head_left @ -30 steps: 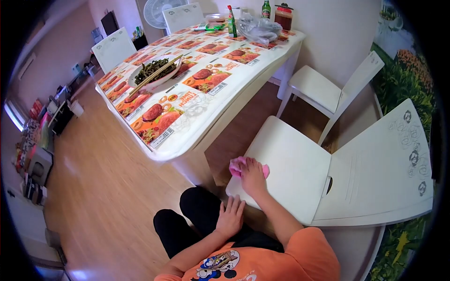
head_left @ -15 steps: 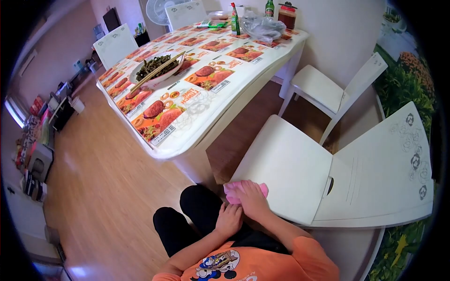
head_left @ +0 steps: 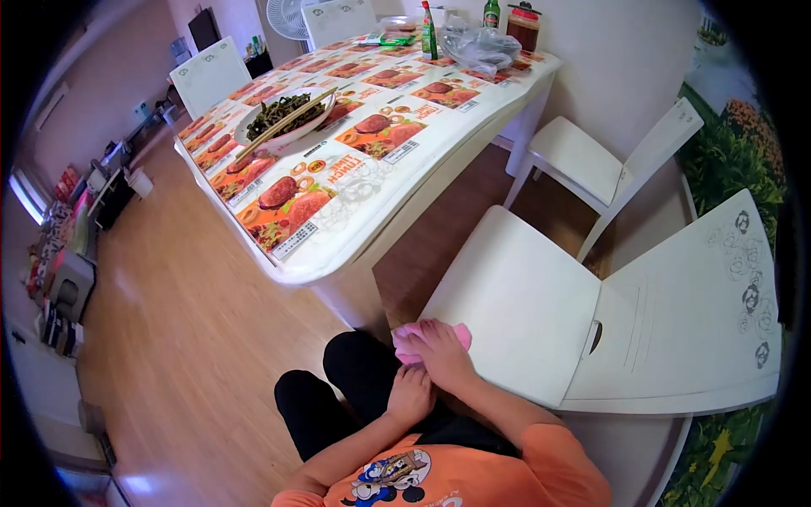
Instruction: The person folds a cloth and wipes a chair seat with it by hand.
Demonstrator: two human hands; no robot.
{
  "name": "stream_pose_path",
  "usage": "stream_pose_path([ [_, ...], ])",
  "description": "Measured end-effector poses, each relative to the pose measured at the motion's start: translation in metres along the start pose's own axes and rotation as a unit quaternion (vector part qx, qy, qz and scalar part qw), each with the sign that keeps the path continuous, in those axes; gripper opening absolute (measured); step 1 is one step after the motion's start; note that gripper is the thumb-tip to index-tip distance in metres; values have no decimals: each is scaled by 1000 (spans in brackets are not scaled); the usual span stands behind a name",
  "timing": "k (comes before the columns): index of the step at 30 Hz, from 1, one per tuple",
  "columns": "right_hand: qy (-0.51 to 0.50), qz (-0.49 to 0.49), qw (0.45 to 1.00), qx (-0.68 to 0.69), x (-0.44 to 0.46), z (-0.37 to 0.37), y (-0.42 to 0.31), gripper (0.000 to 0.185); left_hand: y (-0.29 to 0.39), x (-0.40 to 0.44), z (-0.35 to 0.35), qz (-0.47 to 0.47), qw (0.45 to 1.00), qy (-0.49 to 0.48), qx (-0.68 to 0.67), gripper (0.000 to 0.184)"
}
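My right hand (head_left: 443, 355) presses on a crumpled pink cloth (head_left: 405, 342), its fingers bent over the folds. The cloth lies at the front corner of a white chair seat (head_left: 515, 296), bulging out on both sides of the hand. Just below it, my left hand (head_left: 411, 394) rests close to the right wrist, by the near edge of the seat. Its fingers are loosely extended, with nothing visible in them; the fingertips are partly hidden near the cloth.
A white table (head_left: 372, 211) with a printed cover stands ahead, holding a bowl of dark greens (head_left: 287, 139) with chopsticks (head_left: 283, 127) across it. Bottles, a plastic bag (head_left: 481, 51) and a jar (head_left: 523, 32) stand at its far end. Another white chair (head_left: 583, 160) is beyond.
My right hand and the pink cloth have slid slightly left and up along the front of the seat. My left hand has barely moved.
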State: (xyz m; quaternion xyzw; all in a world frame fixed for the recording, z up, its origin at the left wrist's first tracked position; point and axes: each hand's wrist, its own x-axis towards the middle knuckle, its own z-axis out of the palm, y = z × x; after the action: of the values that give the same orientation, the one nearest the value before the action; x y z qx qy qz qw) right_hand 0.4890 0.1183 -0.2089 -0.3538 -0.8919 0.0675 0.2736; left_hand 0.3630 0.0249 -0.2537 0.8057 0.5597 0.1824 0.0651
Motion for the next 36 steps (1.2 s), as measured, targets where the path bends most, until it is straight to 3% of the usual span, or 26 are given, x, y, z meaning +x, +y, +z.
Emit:
stream_pose_path([
  [9, -73, 13, 997, -38, -40, -15, 4, 49, 1, -3, -4, 21, 999, -36, 15, 35],
  [16, -72, -9, 993, -97, -79, -37, 9, 48, 5, 0, -7, 11, 999, 40, -29, 38],
  [21, -30, -24, 998, -56, -73, -29, 9, 47, 7, 1, -7, 6, 998, 51, -41, 41],
  [29, -28, -28, 999, -19, -37, -15, 0, 44, 3, -1, -2, -17, 996, 55, -70, 56],
  [36, -62, -24, 998, -6, -47, -25, 6, 44, 2, -3, -3, 2, 998, 26, -50, 59],
])
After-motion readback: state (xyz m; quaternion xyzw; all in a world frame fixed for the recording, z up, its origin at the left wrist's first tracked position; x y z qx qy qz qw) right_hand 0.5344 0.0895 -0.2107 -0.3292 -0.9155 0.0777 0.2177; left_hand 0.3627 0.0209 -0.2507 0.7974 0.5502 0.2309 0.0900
